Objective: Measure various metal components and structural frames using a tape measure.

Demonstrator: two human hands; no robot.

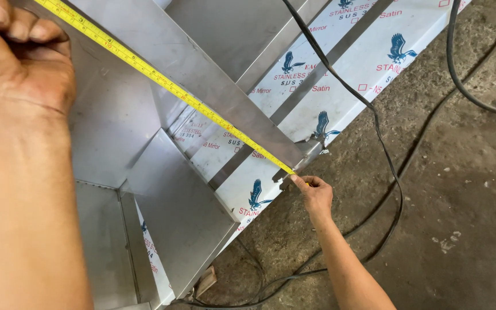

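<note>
Yellow tape measure (167,83) runs taut along the steel frame's (202,74) top edge; the right hand (316,194) pinches its end at the corner, the left hand (21,60) closes over the near part. Thin and springy, it likely kinks unless held by the ends

- Left hand (21,54): close to the camera, upper left of view, back of hand facing up. Fingers (7,20) curled in at the top edge, tips partly cut off by the frame. Wrist straight; forearm runs down the left side, filling the lower left.
- Right hand (315,192): extended well away from the body, mid-frame. Fingers bunched, thumb and forefinger pinched together at the tips. Arm nearly straight, entering from the lower right, bare to the elbow.
</note>
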